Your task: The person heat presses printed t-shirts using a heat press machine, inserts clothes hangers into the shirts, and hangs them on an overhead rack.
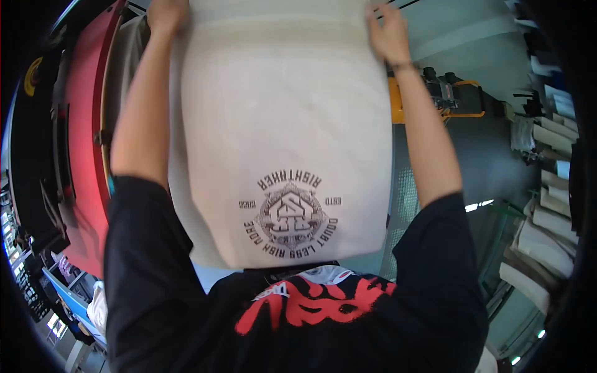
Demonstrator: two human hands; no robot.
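A pale beige cloth [286, 112] with a dark printed emblem near its lower end spreads out in front of my chest, the lettering upside down in this view. At its upper left edge, my left hand [168, 15] is closed on the cloth, blurred and partly cut off by the frame's top. My right hand [388, 36] grips the opposite edge at the upper right, its fingers bent against the fabric. The cloth hangs fairly smooth between both hands and hides what lies beneath it.
A red panel [86, 137] stands along the left, beside dark equipment. Yellow-framed machinery [461, 98] is beyond my right forearm. Stacked light-coloured pieces [541, 239] line the far right. A blue-edged rack [71, 301] shows at the lower left.
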